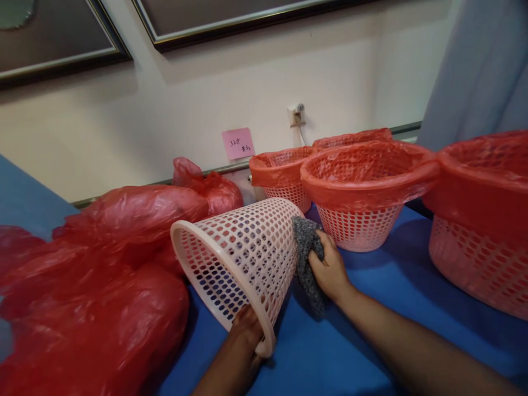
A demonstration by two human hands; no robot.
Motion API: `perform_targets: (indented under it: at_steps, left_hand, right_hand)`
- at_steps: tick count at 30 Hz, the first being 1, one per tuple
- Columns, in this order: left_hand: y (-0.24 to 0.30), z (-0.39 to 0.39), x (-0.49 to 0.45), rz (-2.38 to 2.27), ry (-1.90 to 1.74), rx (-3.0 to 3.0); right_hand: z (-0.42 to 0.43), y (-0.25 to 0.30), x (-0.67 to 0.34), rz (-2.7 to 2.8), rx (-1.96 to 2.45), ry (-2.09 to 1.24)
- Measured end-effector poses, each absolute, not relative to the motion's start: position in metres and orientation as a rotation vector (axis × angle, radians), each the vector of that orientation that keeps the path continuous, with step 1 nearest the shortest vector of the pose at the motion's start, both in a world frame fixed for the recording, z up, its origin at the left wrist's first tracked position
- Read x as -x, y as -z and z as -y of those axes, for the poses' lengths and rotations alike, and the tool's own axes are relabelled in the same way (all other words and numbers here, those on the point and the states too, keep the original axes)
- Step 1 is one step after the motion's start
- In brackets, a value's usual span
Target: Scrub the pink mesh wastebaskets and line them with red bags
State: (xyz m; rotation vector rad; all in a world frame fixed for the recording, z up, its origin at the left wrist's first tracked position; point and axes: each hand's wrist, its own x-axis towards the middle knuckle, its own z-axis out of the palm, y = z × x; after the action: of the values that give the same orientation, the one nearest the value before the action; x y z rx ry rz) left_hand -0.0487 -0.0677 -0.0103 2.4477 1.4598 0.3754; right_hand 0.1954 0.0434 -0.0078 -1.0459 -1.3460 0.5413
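A pale pink plastic wastebasket (pixel 251 236) with a perforated wall lies tilted on its side, its open mouth facing left and toward me. My left hand (pixel 247 330) grips its rim at the lower front, with the fingers inside the mouth and partly seen through the holes. My right hand (pixel 329 267) is closed on a grey cloth (pixel 305 247), which touches the bottom end of the wastebasket. Part of the cloth hangs below my fingers.
Several baskets lined with red plastic bags, including a lined basket (pixel 358 220), stand at the right. Filled red plastic bags (pixel 103 319) lie at the left on the blue surface (pixel 330 352). A pink note (pixel 238 143) and a socket (pixel 297 116) are on the wall behind.
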Motion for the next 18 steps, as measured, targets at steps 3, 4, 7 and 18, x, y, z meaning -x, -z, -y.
perform_targets:
  at_steps: [3, 4, 7, 18]
  left_hand:
    - [0.009, 0.061, 0.055, -1.462, -0.314, -2.459]
    - [0.005, 0.061, 0.054, -1.468, -0.311, -2.431]
    - [-0.014, 0.069, 0.046, -1.41, -0.371, -2.22]
    - [-0.043, 0.086, 0.013, -1.379, -0.888, -1.679]
  right_hand:
    - [-0.044, 0.009, -0.196, 1.279, 1.06, -0.614]
    - [-0.038, 0.007, -0.196, 1.324, 1.019, -0.559]
    - [-0.013, -0.003, -0.196, 1.61, 0.739, -0.269]
    - [-0.001, -0.009, -0.192, 1.79, 0.492, -0.097]
